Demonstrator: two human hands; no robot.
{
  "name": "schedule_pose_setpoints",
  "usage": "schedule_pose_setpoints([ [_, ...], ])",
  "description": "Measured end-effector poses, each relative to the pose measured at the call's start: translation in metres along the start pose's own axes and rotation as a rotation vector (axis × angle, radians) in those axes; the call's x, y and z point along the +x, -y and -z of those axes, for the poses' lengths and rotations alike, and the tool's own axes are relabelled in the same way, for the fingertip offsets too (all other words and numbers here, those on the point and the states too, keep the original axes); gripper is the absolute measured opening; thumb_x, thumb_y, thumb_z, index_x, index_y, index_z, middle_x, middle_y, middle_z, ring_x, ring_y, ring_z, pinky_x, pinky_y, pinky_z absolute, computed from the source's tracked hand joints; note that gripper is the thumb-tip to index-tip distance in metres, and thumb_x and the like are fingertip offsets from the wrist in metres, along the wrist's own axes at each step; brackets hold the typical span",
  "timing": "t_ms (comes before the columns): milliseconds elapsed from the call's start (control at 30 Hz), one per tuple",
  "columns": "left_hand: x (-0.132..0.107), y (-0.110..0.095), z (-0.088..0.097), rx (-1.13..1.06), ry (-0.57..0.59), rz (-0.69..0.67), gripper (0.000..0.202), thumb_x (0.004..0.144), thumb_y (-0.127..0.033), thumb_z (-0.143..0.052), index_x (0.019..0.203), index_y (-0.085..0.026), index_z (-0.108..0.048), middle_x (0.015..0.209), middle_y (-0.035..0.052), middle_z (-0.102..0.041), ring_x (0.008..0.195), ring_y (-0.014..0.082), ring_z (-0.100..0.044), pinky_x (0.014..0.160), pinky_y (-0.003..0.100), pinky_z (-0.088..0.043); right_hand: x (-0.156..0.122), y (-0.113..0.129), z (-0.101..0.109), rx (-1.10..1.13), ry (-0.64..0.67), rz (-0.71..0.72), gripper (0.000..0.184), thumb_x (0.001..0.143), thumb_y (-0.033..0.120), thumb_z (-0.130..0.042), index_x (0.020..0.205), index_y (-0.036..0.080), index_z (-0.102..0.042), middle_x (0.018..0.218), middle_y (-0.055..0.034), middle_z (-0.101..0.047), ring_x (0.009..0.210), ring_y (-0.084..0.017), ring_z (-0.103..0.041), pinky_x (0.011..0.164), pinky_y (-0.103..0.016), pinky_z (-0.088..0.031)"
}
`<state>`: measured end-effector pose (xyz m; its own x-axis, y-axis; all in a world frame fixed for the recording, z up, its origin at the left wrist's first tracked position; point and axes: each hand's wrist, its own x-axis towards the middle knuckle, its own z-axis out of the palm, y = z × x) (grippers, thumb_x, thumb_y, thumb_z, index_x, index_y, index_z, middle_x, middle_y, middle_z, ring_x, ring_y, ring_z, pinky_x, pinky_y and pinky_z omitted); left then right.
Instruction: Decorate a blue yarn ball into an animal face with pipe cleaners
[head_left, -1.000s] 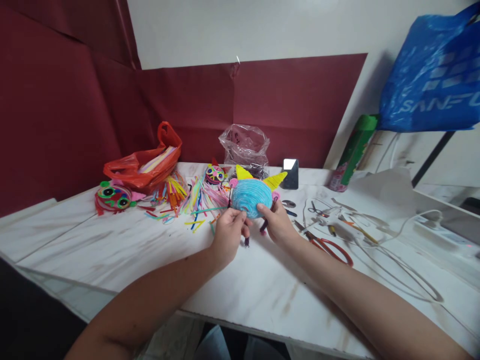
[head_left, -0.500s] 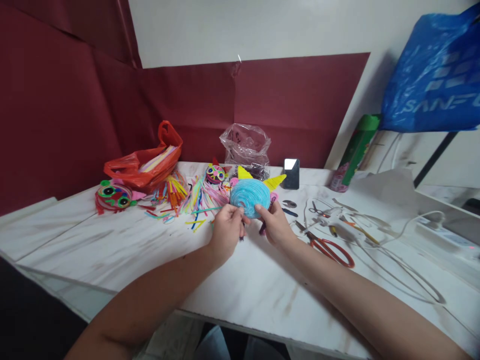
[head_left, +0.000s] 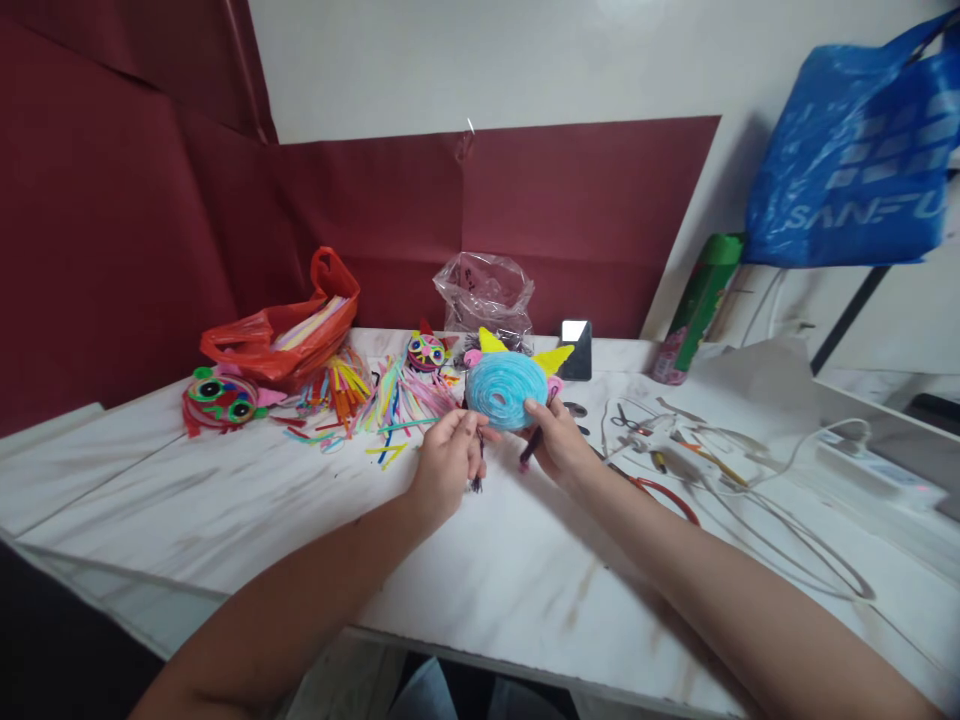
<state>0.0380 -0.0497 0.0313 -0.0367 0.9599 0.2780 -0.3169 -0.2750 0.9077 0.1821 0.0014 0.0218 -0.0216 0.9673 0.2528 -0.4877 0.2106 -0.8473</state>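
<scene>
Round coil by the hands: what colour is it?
Light blue; the round coil shows best in the head view.

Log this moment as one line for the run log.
right hand: grips blue coil | left hand: by its lower edge

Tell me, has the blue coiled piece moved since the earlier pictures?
Yes: the blue coiled piece has shifted slightly right; its right-hand yellow horn now overlaps more of the phone behind.

Disc (head_left: 507,388): lt blu, conc. rings | horns (head_left: 553,360): ylw | tabletop (head_left: 487,580): wht, brn streaks
</scene>
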Motion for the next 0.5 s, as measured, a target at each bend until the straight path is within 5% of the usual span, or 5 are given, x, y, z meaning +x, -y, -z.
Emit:
schedule_pose_setpoints([
  [400, 0.012, 0.003, 0.011, -0.073, 0.058, 0.077, 0.029, 0.064, -0.035, -0.077, 0.07, -0.015, -0.057, 0.048, -0.0108, -0.039, 0.036, 0.0006, -0.028, 0.043, 0.019, -0.037, 0.009, -0.013, 0.018, -0.04, 0.024, -0.119, 0.04, 0.065, 0.038, -0.08, 0.095, 0.024, -0.058, 0.093, -0.0018, -0.072, 0.08, -0.019, -0.068, 0.071, -0.034, -0.057],
  [500, 0.014, 0.005, 0.013, -0.095, 0.062, 0.136, 0.03, 0.067, -0.038, -0.076, 0.071, -0.013, -0.06, 0.046, -0.0113, -0.033, 0.037, 0.0014, -0.028, 0.044, 0.019, -0.037, 0.01, -0.019, 0.022, -0.085, -0.025, -0.213, 0.04, 0.067, 0.034, -0.079, 0.097, 0.023, -0.055, 0.083, -0.0009, -0.071, 0.066, -0.016, -0.067, 0.058, -0.027, -0.056],
])
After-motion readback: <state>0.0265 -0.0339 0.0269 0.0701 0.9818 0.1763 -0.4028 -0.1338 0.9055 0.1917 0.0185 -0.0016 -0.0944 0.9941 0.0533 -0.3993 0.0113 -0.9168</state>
